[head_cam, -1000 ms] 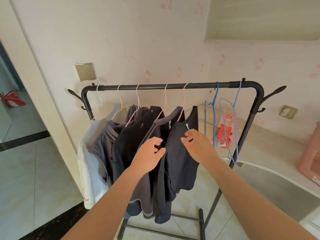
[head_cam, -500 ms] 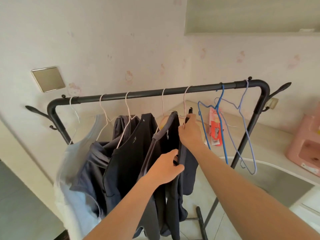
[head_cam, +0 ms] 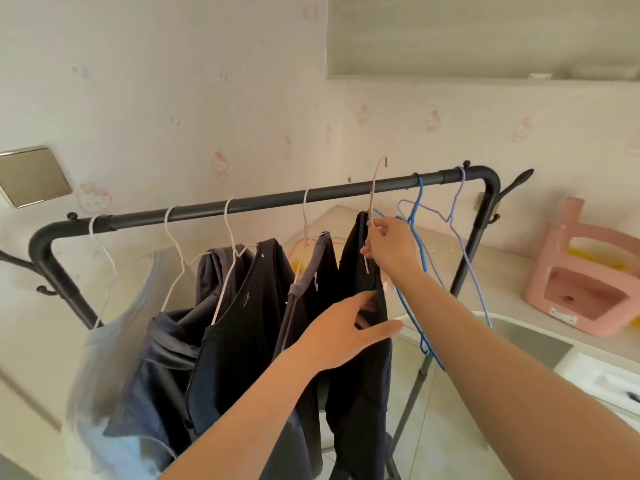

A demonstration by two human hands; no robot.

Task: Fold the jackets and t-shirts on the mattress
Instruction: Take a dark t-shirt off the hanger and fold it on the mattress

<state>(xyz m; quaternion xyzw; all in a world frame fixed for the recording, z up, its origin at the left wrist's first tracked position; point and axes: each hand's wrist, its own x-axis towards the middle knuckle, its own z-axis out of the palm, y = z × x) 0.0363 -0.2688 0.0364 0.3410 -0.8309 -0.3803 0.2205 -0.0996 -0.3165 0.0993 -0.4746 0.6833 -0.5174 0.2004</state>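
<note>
A black clothes rack (head_cam: 263,205) carries several dark t-shirts on pale wire hangers. The rightmost dark t-shirt (head_cam: 360,368) hangs on a pink hanger (head_cam: 374,188) whose hook stands lifted above the rail. My right hand (head_cam: 389,245) pinches that hanger at its neck, beside the shirt's collar. My left hand (head_cam: 346,332) grips the same shirt at chest height, thumb out to the right. A dark navy t-shirt (head_cam: 242,327), a grey-collared one (head_cam: 308,282) and a white garment (head_cam: 104,341) hang further left.
Two empty blue hangers (head_cam: 420,271) dangle at the rail's right end, just behind my right wrist. A pink plastic stool (head_cam: 585,282) lies on the pale ledge to the right. A metal wall plate (head_cam: 29,176) sits at the left. The wall runs close behind the rack.
The view has closed in on the rack. My right hand rose to the hanger's neck and lifted its hook above the rail. My left hand stayed on the shirt's front.
</note>
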